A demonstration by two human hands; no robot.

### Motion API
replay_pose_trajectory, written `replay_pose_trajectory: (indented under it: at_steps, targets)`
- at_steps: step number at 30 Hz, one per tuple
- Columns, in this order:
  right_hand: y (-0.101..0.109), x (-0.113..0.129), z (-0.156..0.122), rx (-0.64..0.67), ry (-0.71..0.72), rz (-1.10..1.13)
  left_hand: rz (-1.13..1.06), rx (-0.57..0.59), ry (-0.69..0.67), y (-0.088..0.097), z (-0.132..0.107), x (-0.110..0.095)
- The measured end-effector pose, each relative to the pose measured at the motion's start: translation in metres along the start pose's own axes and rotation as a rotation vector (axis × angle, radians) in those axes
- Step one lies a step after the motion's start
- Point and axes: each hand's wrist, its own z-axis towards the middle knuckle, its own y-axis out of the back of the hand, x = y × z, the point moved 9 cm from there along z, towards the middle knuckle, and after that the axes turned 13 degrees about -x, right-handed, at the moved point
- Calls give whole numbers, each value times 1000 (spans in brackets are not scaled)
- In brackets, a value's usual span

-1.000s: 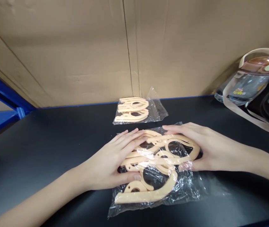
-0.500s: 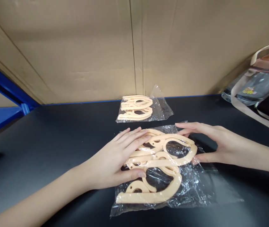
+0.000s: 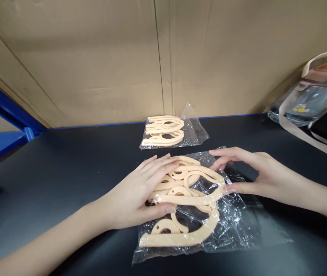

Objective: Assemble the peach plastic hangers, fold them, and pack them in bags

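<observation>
Several beige plastic folding hangers (image 3: pixel 192 200) lie in a clear plastic bag (image 3: pixel 238 230) on the black tabletop. My left hand (image 3: pixel 148 188) rests flat over the left part of the bag, fingers stretched out and thumb apart, covering the hangers' left ends. At the bag's right side is my right hand (image 3: pixel 246 168), its fingers and thumb spread. The right thumb touches the curved end of the middle hanger through or beside the film; I cannot tell which. The right fingertips are by the bag's upper right edge.
A second clear bag of beige hangers (image 3: pixel 165 132) lies farther back by the cardboard wall (image 3: pixel 100 69). On the right stands a transparent water bottle (image 3: pixel 309 101) with a strap (image 3: pixel 291 126), next to something black. A blue frame (image 3: pixel 8 103) bounds the left side.
My right hand has moved slightly left against the hangers' curved ends. The middle and upper hangers have shifted left inside the bag. My left hand has stayed nearly still.
</observation>
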Motion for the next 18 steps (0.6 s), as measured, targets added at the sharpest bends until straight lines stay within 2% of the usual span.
replay_pose_trajectory:
  at_steps: [4, 10, 18]
  targets:
    - [-6, 7, 3, -23, 8, 76, -7, -8, 27, 1, 3, -1]
    - [-15, 6, 6, -85, -24, 144, -66, -24, -2, 3, 2, -3]
    - [-19, 10, 5, -124, -20, 87, -73, -41, 31, 3, 3, 2]
